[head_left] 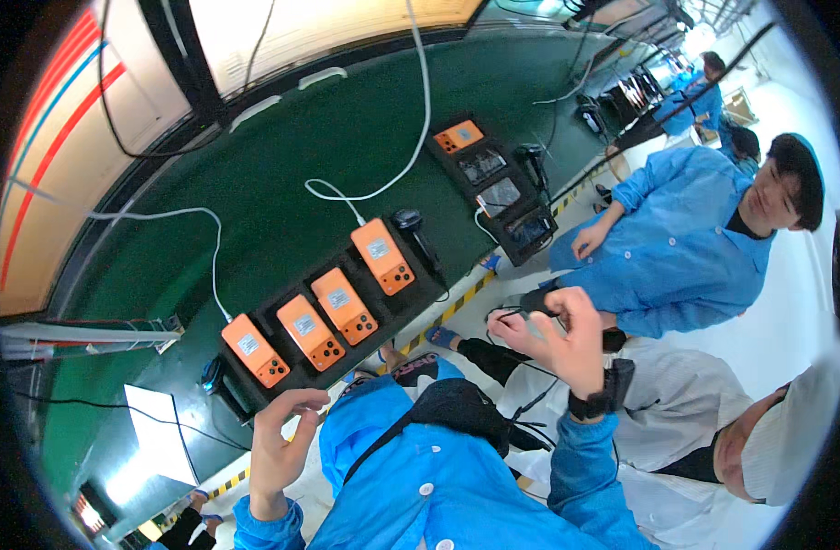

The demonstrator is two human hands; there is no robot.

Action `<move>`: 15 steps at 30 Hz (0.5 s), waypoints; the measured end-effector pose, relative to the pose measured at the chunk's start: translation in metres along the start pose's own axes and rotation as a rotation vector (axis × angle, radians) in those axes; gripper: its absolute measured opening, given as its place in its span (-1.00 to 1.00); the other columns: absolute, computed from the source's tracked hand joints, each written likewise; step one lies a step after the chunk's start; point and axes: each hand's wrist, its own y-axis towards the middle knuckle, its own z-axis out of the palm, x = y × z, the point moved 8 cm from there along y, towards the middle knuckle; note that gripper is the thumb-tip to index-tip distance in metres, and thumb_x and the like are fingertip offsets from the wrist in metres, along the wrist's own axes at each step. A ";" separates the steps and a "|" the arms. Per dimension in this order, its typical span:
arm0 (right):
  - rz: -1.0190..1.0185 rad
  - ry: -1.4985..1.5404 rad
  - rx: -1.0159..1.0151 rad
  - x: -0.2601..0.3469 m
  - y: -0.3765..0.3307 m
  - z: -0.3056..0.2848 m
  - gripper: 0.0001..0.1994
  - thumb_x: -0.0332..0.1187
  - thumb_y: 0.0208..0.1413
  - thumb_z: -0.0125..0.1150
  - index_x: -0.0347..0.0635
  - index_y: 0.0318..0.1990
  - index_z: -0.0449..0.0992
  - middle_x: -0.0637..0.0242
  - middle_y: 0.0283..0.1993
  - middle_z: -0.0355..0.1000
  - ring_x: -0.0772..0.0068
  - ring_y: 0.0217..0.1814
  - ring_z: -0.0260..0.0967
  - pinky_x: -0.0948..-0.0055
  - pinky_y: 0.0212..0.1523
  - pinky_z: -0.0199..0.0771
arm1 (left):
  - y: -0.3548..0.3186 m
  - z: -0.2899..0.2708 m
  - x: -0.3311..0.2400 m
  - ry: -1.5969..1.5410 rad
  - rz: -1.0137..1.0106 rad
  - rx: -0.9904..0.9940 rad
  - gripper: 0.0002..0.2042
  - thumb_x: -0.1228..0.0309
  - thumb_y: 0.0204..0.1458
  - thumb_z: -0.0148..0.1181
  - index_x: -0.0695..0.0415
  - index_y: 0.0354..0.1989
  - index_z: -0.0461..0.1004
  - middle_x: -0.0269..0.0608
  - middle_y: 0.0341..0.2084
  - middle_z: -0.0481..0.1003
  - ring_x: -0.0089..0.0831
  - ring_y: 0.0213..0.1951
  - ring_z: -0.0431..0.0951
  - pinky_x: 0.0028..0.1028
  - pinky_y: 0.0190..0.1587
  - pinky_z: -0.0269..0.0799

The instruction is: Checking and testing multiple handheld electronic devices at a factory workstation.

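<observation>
Green conveyor belt (282,174), second black tray (498,188), white cable (411,119), blue-coated co-worker (677,247), white paper sheet (159,431)

The small black object (537,301) in the right hand (567,337) is mostly covered by fingers, so its kind is unclear. The far black tray of dark devices (496,191) is too small to read.

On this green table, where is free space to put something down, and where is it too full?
The green table is bare between the near black tray of orange phones and the far wall, crossed only by white cables. A smaller bare patch lies between the two trays. It is crowded around the far tray and at the near edge by the left hand.
</observation>
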 end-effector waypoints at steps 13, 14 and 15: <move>-0.053 0.533 0.370 0.060 -0.008 0.100 -0.76 -0.31 -0.02 0.26 -0.24 -0.27 0.41 0.29 -0.47 0.35 0.50 -0.45 0.34 0.48 -0.42 0.34 | 0.036 0.052 0.010 -0.097 -0.017 0.180 -0.79 0.53 0.04 0.00 0.26 -0.15 0.44 -0.18 -0.32 0.53 -0.45 -0.25 0.50 -0.48 -0.12 0.36; -0.094 0.548 0.436 0.071 -0.012 0.113 -0.77 -0.30 -0.03 0.26 -0.25 -0.30 0.40 0.26 -0.47 0.36 0.43 -0.45 0.36 0.45 -0.42 0.35 | 0.041 0.057 0.009 -0.082 -0.004 0.207 -0.79 0.53 0.05 0.00 0.25 -0.13 0.41 -0.21 -0.30 0.51 -0.46 -0.22 0.49 -0.48 -0.11 0.36; -0.138 0.563 0.502 0.080 -0.016 0.126 -0.77 -0.30 -0.03 0.25 -0.25 -0.33 0.40 0.22 -0.47 0.37 0.36 -0.44 0.38 0.42 -0.41 0.36 | 0.043 0.062 0.007 -0.076 0.008 0.221 -0.79 0.53 0.05 0.00 0.25 -0.13 0.41 -0.21 -0.30 0.51 -0.46 -0.22 0.49 -0.48 -0.11 0.36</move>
